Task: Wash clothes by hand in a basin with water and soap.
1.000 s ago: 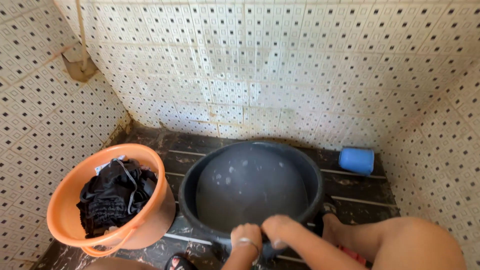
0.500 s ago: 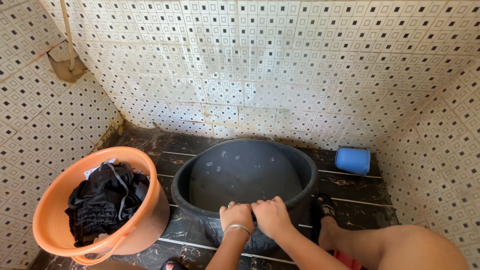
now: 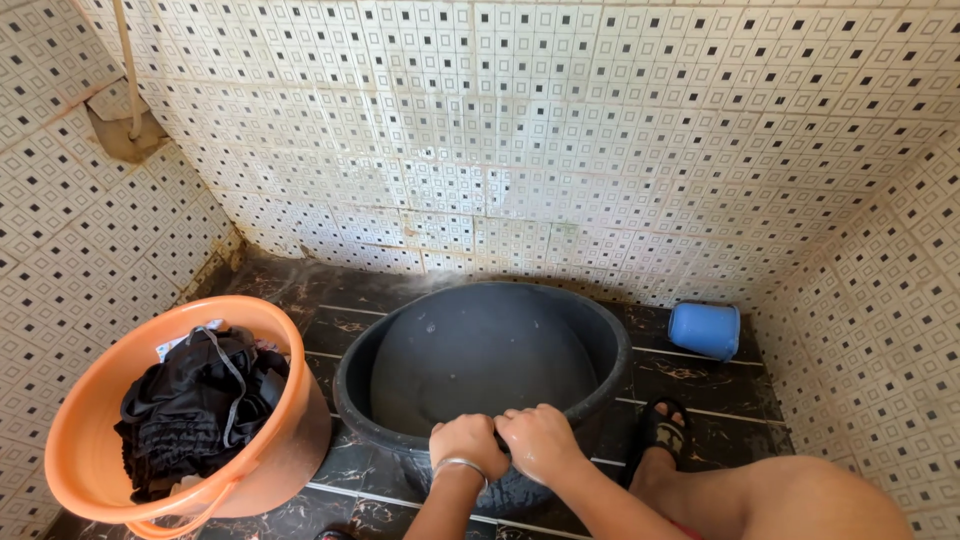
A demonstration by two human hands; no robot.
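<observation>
Two hands on one rim: past the orange bucket (image 3: 190,420) of dark clothes (image 3: 195,400), left hand (image 3: 468,442) and right hand (image 3: 540,440) clamp the black tub's (image 3: 480,360) near edge on the floor, blue cup (image 3: 705,330) far right.

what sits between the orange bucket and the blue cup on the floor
In the head view, the big black basin sits between the orange bucket and the blue cup, both hands gripping its near rim.

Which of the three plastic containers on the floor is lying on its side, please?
The small blue cup by the right wall lies on its side; the orange bucket and the black tub do not.
</observation>
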